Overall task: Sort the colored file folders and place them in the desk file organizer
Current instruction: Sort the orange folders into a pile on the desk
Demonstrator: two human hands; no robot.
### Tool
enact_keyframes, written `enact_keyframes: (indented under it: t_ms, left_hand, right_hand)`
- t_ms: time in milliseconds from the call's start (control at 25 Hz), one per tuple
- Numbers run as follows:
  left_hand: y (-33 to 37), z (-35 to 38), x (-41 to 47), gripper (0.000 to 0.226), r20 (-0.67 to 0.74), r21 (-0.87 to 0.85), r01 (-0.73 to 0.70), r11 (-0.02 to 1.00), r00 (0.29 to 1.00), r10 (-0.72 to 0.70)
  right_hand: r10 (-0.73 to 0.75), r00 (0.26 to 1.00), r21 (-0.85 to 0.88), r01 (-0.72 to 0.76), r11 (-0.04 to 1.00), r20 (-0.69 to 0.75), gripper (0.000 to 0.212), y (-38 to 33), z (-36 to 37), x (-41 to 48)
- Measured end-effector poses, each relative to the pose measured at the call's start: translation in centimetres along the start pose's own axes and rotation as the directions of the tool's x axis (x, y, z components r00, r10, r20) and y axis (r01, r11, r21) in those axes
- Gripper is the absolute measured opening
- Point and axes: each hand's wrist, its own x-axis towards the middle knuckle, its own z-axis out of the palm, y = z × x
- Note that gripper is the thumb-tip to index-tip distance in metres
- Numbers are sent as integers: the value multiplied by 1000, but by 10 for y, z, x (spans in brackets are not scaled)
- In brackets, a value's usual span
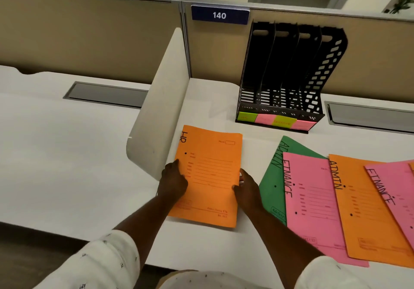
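Head view: orange HR folder (210, 176) lies flat on desk (67, 154), gripped at its side edges by left hand (173, 182) and right hand (247, 186). Pickup step judged underway; lift toward empty organizer (289, 75), matching slot label, is called for next.

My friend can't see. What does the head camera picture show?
Two hands, left hand and right hand, hold an orange HR folder flat on a white desk. An empty black file organizer stands behind; more folders lie right.
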Motion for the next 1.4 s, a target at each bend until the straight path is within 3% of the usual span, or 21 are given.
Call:
enact_keyframes:
  t_ms: [160, 320, 520, 800, 1080, 1400]
  left_hand:
    - [-13, 6, 4, 82, 281, 261, -117, 958, 959, 41]
    - [-17, 23, 6, 100, 431, 455, -209, 865, 902, -9]
    - [-23, 30, 10, 99, 385, 505, -251, 825, 922, 45]
    - [-1, 37, 0, 91, 288, 481, -331, 812, 934, 210]
    - [40, 62, -26, 85, 276, 440, -415, 796, 906, 320]
    - [120, 129, -60, 83, 266, 384, -501, 775, 864, 427]
  right_hand:
    - [-59, 987, -311, 104, 945, 151, 60, 5, 23, 1]
    - [-67, 939, -625, 278, 729, 339, 80, 17, 37, 0]
    - [-97, 916, -663, 352, 661, 390, 83, 22, 34, -3]
    - [-118, 947, -686, 300, 663, 300, 84, 27, 11, -14]
    - [-92, 982, -661, 181, 729, 167, 83, 40, -36, -44]
    - [-109, 989, -644, 150, 750, 103, 83, 98, -125, -70]
